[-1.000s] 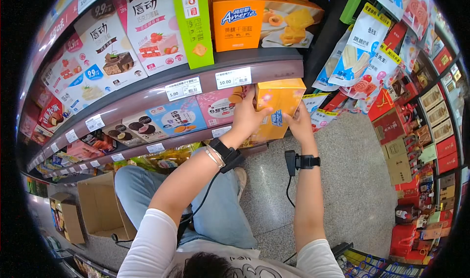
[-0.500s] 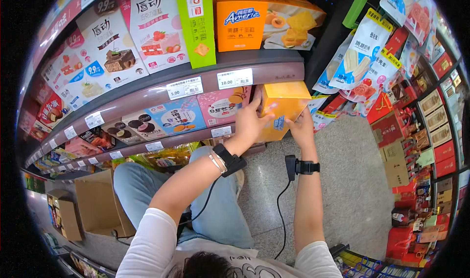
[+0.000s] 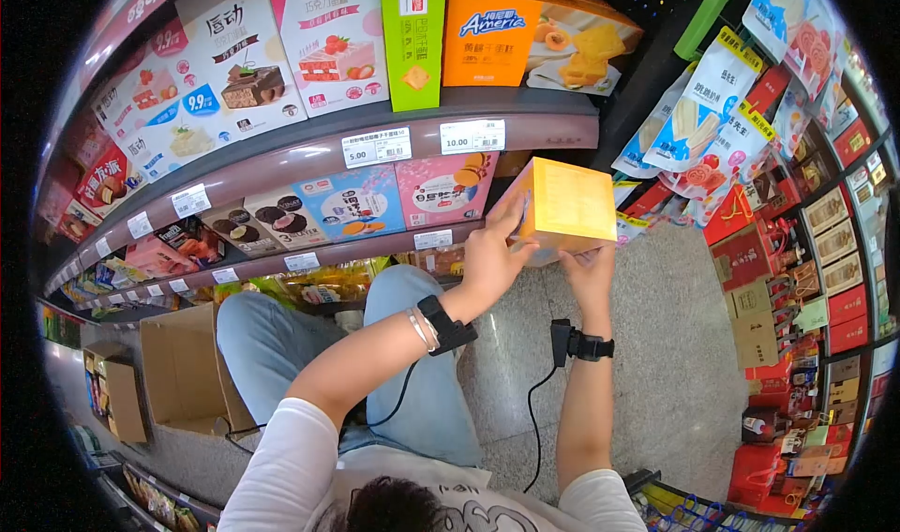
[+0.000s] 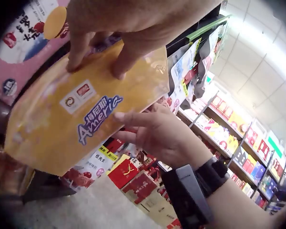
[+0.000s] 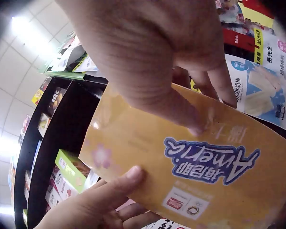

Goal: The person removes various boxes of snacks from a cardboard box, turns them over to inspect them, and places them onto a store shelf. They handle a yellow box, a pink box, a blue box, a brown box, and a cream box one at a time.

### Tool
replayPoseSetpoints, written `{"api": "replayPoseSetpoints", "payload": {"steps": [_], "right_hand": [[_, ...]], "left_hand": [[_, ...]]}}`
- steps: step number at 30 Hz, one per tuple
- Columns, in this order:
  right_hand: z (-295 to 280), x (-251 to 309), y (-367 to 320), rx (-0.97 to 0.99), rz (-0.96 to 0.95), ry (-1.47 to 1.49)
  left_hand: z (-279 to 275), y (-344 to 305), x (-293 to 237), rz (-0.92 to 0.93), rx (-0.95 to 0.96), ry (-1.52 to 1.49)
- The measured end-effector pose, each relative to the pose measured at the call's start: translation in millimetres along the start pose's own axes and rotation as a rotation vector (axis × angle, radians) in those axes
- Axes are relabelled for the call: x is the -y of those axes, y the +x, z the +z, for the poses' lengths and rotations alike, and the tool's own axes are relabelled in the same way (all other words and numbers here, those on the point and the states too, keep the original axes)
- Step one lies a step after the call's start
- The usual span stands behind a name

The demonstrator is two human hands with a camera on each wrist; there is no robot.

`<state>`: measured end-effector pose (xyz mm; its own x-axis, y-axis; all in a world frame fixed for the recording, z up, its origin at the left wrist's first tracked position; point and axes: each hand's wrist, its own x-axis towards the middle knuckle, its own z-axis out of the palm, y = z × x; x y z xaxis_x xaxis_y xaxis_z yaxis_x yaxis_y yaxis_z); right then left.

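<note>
Both hands hold a yellow-orange Ameria biscuit box (image 3: 574, 202) just off the right end of the lower shelf. My left hand (image 3: 495, 255) grips its left side, with thumb and fingers against the printed panel (image 4: 62, 133) in the left wrist view. My right hand (image 3: 591, 277) grips the opposite side. In the right wrist view, the right thumb presses near the blue Ameria logo (image 5: 212, 161), and the left thumb rests on the same face. The box is tilted, its plain glossy end facing up toward the head camera.
A pink biscuit box (image 3: 448, 192) and a blue one (image 3: 349, 204) stand on the lower shelf. Above it, an orange Ameria box (image 3: 485, 40) sits beside a green box (image 3: 412, 40). Hanging snack bags (image 3: 698, 101) flank the shelf end. An open cardboard carton (image 3: 183, 373) stands on the floor.
The yellow-orange box has moved right and away from the shelf edge, both hands still gripping it. It has tipped, so its end panel now faces up and the logo is turned from the head view.
</note>
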<state>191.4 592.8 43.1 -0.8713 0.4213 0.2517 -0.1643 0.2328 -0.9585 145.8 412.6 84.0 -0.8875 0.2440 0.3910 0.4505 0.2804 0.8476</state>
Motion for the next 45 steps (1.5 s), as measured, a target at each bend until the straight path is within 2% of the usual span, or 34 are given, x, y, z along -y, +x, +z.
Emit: {"api": "replayPoseSetpoints", "payload": {"steps": [6,14,17,21,25,30,33,35,38,39,42,45], "right_hand": [[4,29,0,-0.106,-0.071,0.035],[20,6,18,-0.163,-0.107,0.069],[24,2,21,-0.185,-0.101,0.057],[29,-4,23,-0.211,-0.078,0.048],[33,-26,27,-0.21,-0.135,0.065],[33,-20,26,-0.208,-0.093,0.015],[31,-22,27,-0.197,-0.151,0.054],[31,-23,28,-0.239,-0.209,-0.028],[30,-22,31,-0.28,-0.313,-0.156],[32,-22,32,-0.286,-0.346,-0.2],[36,-24,35,-0.279,-0.268,-0.078],[36,-24,38,-0.283,-0.259,-0.133]], "left_hand": [[-4,6,-19,0.079,-0.003,-0.122],[2,23,-6,0.177,-0.099,-0.034],[3,23,-4,0.107,-0.029,-0.135],[8,25,9,0.098,-0.042,-0.127],[8,25,17,0.112,-0.056,-0.107],[10,25,17,0.108,-0.08,-0.084],[11,24,16,0.11,-0.085,-0.096],[11,22,15,0.1,-0.085,-0.121],[8,23,14,0.199,-0.107,-0.079],[6,23,13,0.168,-0.099,-0.07],[5,24,8,0.111,-0.086,-0.067],[6,25,10,0.106,-0.094,-0.084]]}}
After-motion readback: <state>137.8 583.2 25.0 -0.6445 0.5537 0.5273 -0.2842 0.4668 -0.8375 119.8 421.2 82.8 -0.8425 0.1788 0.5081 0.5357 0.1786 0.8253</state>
